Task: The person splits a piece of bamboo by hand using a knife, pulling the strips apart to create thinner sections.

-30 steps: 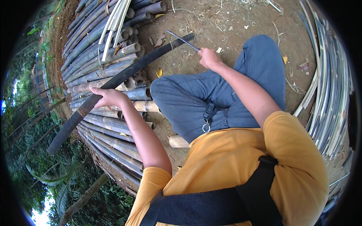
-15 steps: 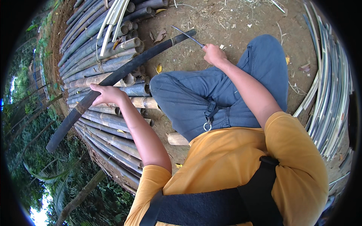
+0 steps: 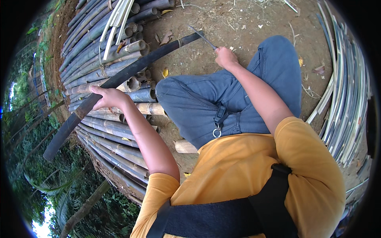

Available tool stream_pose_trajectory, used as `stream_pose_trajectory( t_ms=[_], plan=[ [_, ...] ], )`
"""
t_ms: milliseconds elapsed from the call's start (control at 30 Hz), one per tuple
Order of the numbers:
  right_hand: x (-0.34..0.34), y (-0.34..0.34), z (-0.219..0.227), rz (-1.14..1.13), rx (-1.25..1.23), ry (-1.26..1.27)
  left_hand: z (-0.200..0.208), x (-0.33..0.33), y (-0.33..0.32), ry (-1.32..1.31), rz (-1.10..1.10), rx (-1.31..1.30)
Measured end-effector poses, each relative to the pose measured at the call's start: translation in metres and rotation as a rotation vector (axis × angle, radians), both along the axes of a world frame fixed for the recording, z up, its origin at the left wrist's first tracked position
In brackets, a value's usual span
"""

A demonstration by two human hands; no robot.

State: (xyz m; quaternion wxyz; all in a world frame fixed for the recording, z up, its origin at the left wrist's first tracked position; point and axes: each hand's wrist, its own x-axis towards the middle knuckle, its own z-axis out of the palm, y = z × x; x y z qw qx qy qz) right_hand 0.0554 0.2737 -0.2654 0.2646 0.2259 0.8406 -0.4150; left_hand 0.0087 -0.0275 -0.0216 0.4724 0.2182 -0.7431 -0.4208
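My left hand [image 3: 109, 98] is closed around a long dark bamboo piece [image 3: 137, 67], gripping it below its middle. The piece slants from the lower left up to the ground in front of my knees. In my right hand [image 3: 226, 58], closed on its handle, is a knife [image 3: 202, 36] with a narrow blade. That blade crosses the far end of the bamboo; whether it touches or only passes in front, I cannot tell. My fingers hide most of the handle.
Stacked bamboo poles [image 3: 119, 127] lie along my left, with pale split strips [image 3: 115, 23] on top. A large bundle of thin strips [image 3: 344, 91] curves along my right. Shavings and dry leaves [image 3: 167, 37] dot the dirt ground [image 3: 246, 20]. A short bamboo piece [image 3: 185, 146] lies by my hip.
The bamboo piece has shifted slightly left with my left hand. The knife blade has come down and nearer, so that it now overlaps the bamboo's far end.
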Motion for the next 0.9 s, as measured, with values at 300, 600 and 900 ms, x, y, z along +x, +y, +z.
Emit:
stream_pose_trajectory(
  t_ms=[300, 600, 900],
  plan=[
    [0.001, -0.003, -0.017, -0.026, 0.026, 0.022, 0.001, 0.002, 0.002, 0.053, -0.060, -0.032],
    [0.007, -0.004, -0.013, -0.084, 0.052, 0.019, -0.004, 0.011, -0.010, 0.037, -0.027, 0.023],
    [0.009, -0.001, -0.030, -0.122, 0.023, -0.028, -0.001, 0.020, 0.001, 0.062, -0.052, 0.062]
  ],
)
